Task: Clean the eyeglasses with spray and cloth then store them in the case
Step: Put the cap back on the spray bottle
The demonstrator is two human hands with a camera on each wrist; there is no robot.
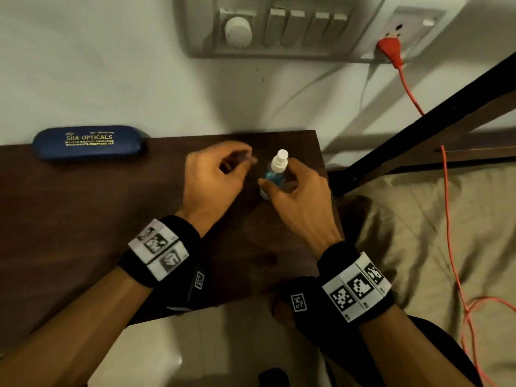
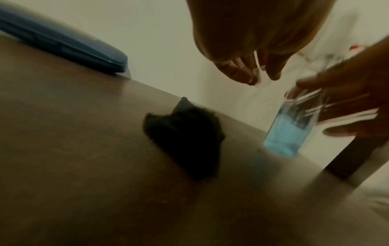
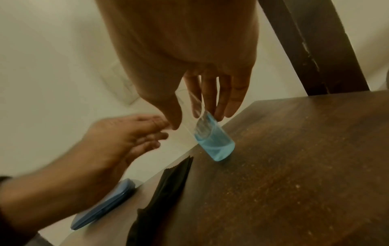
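A small clear spray bottle (image 1: 275, 170) (image 2: 288, 129) (image 3: 214, 143) with blue liquid and a white nozzle stands near the far right corner of the dark wooden table (image 1: 83, 219). My right hand (image 1: 279, 175) (image 3: 197, 119) grips its upper body between thumb and fingers. Just left of it, my left hand (image 1: 245, 160) (image 2: 261, 73) pinches a small clear cap (image 2: 261, 81). A black cloth (image 2: 185, 141) (image 3: 164, 191) lies crumpled on the table under that hand. The blue glasses case (image 1: 89, 142) (image 2: 63, 43) (image 3: 101, 208) lies closed at the far left. No eyeglasses are in view.
The wall behind carries a switch panel (image 1: 279, 26) and a socket with an orange plug (image 1: 391, 51); its cord (image 1: 446, 205) hangs down at the right. A dark bed frame (image 1: 418, 121) and beige bedding (image 1: 418, 233) lie right of the table's edge.
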